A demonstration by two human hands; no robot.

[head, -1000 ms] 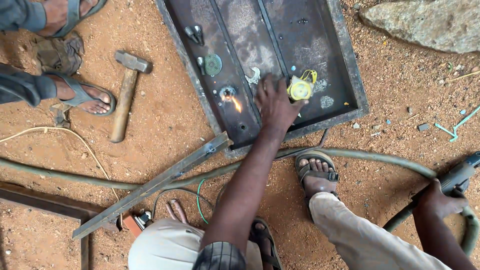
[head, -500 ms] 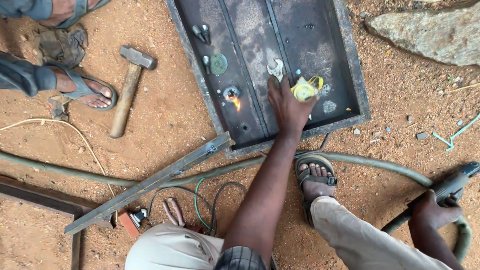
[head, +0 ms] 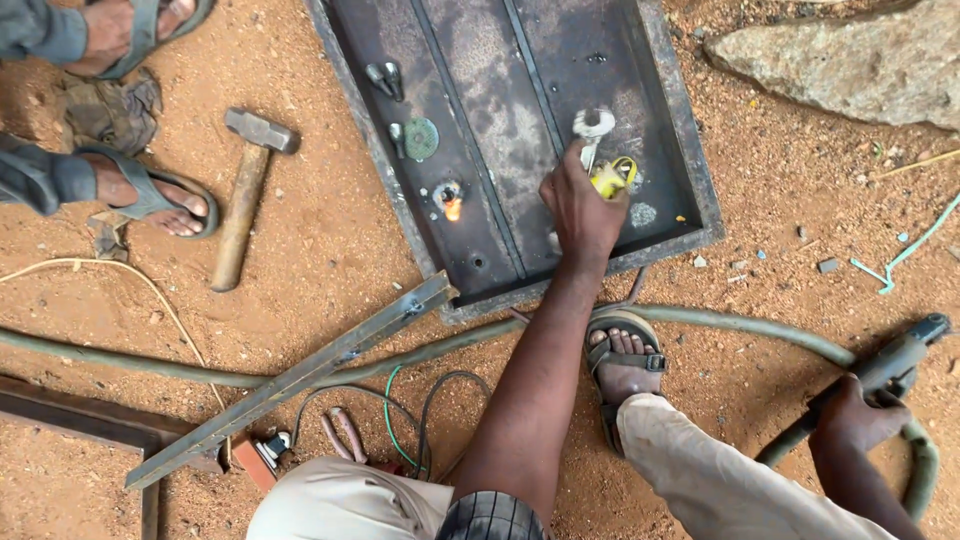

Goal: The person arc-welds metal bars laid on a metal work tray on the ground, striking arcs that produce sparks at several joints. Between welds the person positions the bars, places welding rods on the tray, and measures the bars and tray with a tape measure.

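Left hand [head: 580, 205] grips a metal piece [head: 594, 128] on the frame [head: 520, 150]; right hand [head: 850, 415], at four o'clock, clasps a grinder [head: 895, 360]; one spot glows [head: 452, 210].

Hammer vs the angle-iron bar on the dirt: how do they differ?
The hammer is short, with a wooden handle and a blocky steel head; the angle-iron bar is far longer and all metal. The hammer lies nearly upright in the view, clear of the steel tray; the bar runs diagonally, its upper end reaching the tray's corner. Both lie flat on the red dirt, in neither hand.
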